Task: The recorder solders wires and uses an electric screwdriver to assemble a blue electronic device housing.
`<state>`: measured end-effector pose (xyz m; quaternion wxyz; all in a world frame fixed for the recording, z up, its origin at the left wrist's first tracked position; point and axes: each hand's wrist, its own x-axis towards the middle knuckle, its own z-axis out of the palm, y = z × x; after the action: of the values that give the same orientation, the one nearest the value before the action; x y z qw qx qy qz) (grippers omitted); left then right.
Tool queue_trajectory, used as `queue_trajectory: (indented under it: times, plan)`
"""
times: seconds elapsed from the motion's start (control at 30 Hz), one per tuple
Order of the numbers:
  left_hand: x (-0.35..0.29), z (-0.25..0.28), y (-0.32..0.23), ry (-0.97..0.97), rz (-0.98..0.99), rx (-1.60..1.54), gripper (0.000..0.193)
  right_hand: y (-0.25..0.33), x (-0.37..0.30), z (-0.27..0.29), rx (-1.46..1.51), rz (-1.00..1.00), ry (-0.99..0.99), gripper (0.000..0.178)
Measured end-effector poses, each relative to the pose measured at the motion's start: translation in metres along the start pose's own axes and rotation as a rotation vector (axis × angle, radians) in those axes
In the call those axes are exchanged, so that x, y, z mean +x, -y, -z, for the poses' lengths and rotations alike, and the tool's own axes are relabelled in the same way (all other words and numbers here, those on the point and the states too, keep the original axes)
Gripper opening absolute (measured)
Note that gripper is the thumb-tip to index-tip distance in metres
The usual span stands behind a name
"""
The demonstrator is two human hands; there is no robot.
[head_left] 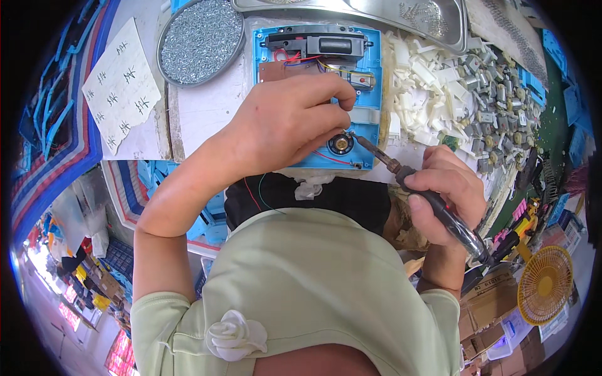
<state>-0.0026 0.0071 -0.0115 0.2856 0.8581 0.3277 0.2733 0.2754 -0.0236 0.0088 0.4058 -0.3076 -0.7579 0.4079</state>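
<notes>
A blue plastic casing (371,59) lies in front of me with wires, a brown circuit board (271,72), a small motor (360,79) and a round black speaker (340,144) inside. My right hand (448,191) is wrapped round a soldering iron (433,197), whose tip is at the speaker's upper right edge. Over the casing, my left hand (291,119) has its thumb and fingers pinched just above the speaker. What they hold is hidden. Below the left hand, a red wire and a green wire (262,191) hang over the near edge.
A round tray of screws (200,44) stands at the far left, beside a marked paper sheet (122,88). A metal tray (414,19) sits at the back. White plastic parts (423,81) and many small motors (501,106) are heaped on the right. A yellow fan (545,285) stands lower right.
</notes>
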Motion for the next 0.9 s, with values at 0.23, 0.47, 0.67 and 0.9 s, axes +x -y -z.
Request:
queue_trajectory:
  times: [0.23,0.47,0.67,0.9]
  plan:
    - [-0.0024,-0.0007,0.0026,-0.005,-0.063,0.091,0.027,0.001,0.0013,-0.0012,-0.016,-0.005,0.02,0.024]
    - [-0.0027,-0.0008,0.0024,0.004,-0.072,0.114,0.029,0.0023,0.0026,-0.0031,-0.019,-0.036,0.017,0.023]
    - [-0.0036,-0.0004,0.002,0.009,-0.064,0.116,0.029,0.0031,0.0057,-0.0048,-0.027,-0.058,0.027,0.021]
    - [-0.0038,-0.0002,0.0026,0.009,-0.072,0.121,0.029,0.0024,0.0031,0.0004,-0.017,-0.018,0.017,0.023]
